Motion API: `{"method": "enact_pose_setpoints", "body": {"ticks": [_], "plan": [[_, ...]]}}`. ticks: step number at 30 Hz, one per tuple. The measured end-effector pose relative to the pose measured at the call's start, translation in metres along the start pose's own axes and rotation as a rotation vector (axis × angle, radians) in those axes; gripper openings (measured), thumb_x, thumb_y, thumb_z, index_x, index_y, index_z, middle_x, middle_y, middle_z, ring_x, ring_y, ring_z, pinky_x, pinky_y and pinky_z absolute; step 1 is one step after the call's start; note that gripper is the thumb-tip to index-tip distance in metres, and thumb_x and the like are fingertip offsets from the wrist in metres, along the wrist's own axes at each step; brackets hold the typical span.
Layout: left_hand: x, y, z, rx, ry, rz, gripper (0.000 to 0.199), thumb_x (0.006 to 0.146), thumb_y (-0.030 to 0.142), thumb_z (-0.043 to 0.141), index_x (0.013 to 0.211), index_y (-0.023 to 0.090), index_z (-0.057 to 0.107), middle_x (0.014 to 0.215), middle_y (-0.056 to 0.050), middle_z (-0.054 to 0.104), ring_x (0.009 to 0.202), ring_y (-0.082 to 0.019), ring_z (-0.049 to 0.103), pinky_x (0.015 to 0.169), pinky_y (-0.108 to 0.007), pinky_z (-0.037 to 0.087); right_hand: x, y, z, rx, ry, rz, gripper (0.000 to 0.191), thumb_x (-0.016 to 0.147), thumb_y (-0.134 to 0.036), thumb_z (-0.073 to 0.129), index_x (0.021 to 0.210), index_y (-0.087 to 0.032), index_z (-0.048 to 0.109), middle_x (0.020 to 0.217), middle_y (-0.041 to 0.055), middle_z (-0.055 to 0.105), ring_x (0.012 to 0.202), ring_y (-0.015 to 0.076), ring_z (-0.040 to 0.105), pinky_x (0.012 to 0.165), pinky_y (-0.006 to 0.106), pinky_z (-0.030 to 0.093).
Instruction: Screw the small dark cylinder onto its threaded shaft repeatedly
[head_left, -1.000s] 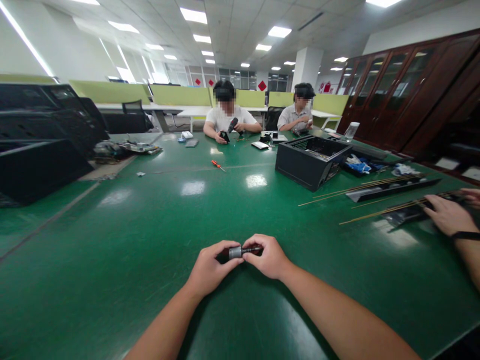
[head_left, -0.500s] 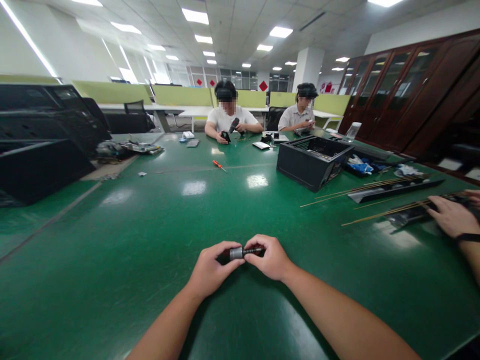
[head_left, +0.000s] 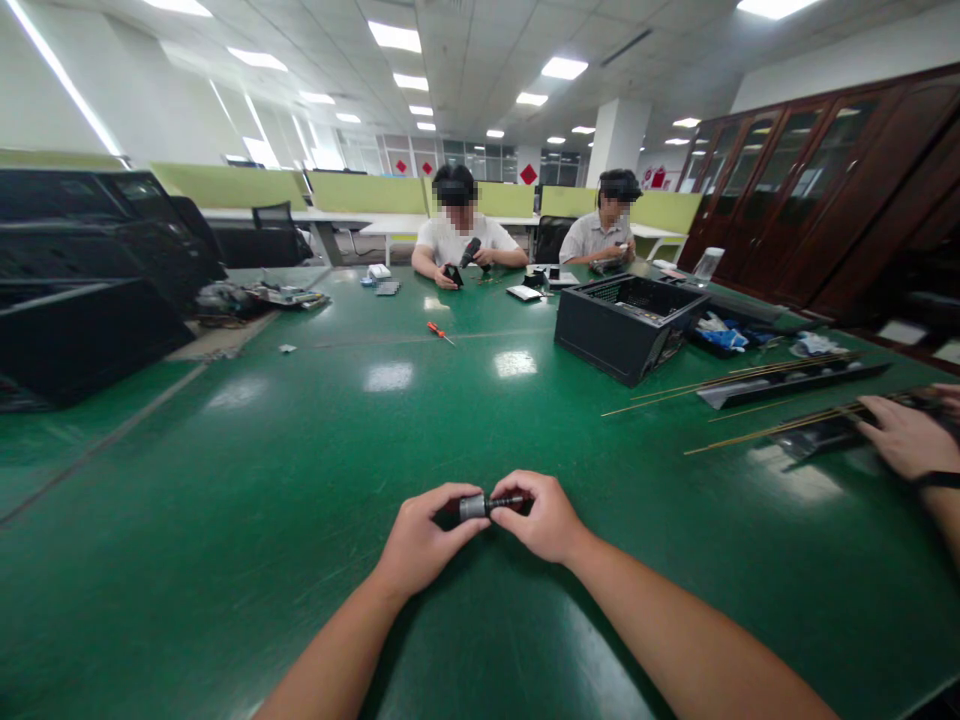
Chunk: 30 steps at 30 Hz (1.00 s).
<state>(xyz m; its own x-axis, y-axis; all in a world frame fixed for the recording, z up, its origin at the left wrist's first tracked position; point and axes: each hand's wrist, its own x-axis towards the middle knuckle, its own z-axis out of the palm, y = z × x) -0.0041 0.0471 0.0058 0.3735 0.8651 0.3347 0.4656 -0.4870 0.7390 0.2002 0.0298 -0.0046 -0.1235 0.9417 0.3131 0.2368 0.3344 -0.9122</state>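
Note:
Just above the green table, my left hand [head_left: 424, 540] is closed around a small grey metal cylinder [head_left: 472, 507], thumb below and fingers above. A dark, ringed shaft [head_left: 506, 502] extends to the right from the cylinder. My right hand [head_left: 546, 517] pinches this shaft between thumb and fingers close to the cylinder. Fingers cover both ends of the part, and its exact kind cannot be made out. Some dark red shows behind the fingers.
A red screwdriver [head_left: 439, 331] lies mid-table. Right of it stand a black computer case [head_left: 628, 325], thin brass-coloured rods [head_left: 675, 392] and a dark channel [head_left: 795, 384]. Another person's hand [head_left: 907, 440] rests at the right. Two people sit across the table; dark equipment [head_left: 90, 340] stands left.
Both my hands keep the same grip on the metal part. The view has shifted very slightly. Across the table at right, the seated person's hands have moved a little.

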Motion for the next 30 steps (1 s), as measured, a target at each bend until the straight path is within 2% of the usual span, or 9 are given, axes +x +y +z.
{"method": "enact_pose_setpoints", "body": {"ticks": [30], "plan": [[0.0019, 0.0013, -0.0008, -0.050, 0.047, -0.061, 0.029, 0.074, 0.037, 0.079, 0.099, 0.024, 0.074, 0.096, -0.002, 0.076, 0.089, -0.021, 0.070, 0.085, -0.032, 0.053, -0.0010, 0.0006, -0.0018, -0.028, 0.027, 0.016, 0.012, 0.075, -0.020, 0.069, 0.087, -0.018, 0.073, 0.077, 0.0014, 0.071, 0.068, 0.0156, 0.063, 0.064, 0.025, 0.047]]}}
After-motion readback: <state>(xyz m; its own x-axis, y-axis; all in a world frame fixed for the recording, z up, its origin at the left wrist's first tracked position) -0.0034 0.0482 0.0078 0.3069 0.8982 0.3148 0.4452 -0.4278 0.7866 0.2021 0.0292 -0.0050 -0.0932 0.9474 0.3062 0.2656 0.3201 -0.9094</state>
